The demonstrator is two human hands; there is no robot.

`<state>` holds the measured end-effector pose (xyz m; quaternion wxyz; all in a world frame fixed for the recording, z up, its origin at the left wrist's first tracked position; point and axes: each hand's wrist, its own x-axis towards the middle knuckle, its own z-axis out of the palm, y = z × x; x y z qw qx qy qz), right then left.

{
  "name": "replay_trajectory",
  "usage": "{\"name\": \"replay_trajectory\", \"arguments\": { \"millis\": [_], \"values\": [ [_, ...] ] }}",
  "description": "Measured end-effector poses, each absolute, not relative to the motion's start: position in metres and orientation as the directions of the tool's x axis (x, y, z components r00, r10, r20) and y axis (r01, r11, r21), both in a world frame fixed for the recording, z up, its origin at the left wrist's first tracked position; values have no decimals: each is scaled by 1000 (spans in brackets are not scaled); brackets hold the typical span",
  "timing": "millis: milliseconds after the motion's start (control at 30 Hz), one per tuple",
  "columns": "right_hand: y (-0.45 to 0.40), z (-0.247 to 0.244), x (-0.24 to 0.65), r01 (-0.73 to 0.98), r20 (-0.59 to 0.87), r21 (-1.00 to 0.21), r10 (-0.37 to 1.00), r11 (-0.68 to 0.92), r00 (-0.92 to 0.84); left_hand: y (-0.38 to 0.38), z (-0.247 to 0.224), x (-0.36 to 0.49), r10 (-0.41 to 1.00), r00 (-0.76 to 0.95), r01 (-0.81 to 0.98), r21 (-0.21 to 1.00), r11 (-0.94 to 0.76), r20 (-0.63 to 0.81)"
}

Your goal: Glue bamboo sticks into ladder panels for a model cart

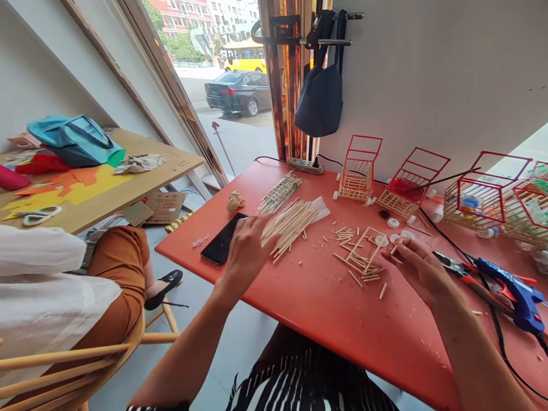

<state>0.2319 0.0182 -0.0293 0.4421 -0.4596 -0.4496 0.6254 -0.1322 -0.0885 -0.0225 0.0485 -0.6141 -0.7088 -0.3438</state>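
My left hand is over the left end of a bundle of thin wooden sticks, fingers stretched out, its near side by a black phone. Whether its fingertips touch the sticks I cannot tell. Between the closed fingertips of my right hand is a short wooden stick. Just left of that hand lies a small rectangular stick frame among short cut stick pieces. White round caps lie behind the right hand.
Stick carts with red frames line the wall side. A blue glue gun and pliers lie at the right with black cables. A power strip is at the back. A person in brown trousers sits to the left.
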Motion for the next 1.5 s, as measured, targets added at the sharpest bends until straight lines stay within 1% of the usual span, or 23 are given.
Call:
{"name": "replay_trajectory", "arguments": {
  "millis": [33,100,167,233,333,500,567,633,733,833,1000,1167,1367,1500],
  "values": [
    [18,-28,231,-139,-169,-971,967,-196,-190,-96,-28,-153,815,-320,905,410,112,484],
    [18,-27,230,-146,-161,-971,969,-189,-187,-107,-40,-189,795,-434,885,364,289,423],
    [18,-26,229,-154,-164,-969,970,-193,-181,-116,-53,-215,792,-511,851,326,411,334],
    [18,-26,229,-158,-166,-968,970,-194,-176,-121,-64,-229,820,-517,844,302,442,245],
    [18,-26,229,-152,-163,-970,973,-188,-163,-122,-73,-233,831,-532,833,278,478,163],
    [17,-25,229,-136,-153,-975,975,-176,-164,-114,-72,-228,819,-559,821,230,523,133],
    [18,-26,230,-122,-145,-978,973,-168,-179,-109,-73,-228,801,-582,805,235,544,140],
    [19,-28,232,-108,-136,-981,973,-158,-185,-106,-75,-228,785,-595,796,261,546,171],
    [21,-30,234,-101,-139,-982,972,-160,-188,-100,-81,-228,762,-588,805,292,516,273],
    [22,-31,235,-92,-137,-983,971,-157,-198,-96,-83,-224,738,-562,826,293,481,373],
    [22,-34,236,-71,-109,-990,973,-125,-203,-85,-81,-214,725,-493,869,310,385,482],
    [22,-37,235,-73,-91,-992,977,-107,-191,-72,-80,-205,719,-468,882,326,342,514],
    [23,-37,237,-89,-124,-986,976,-142,-182,-62,-79,-205,738,-419,902,335,273,529],
    [23,-40,238,-82,-107,-989,977,-124,-187,-54,-79,-208,755,-435,888,372,270,491]
  ]
}}
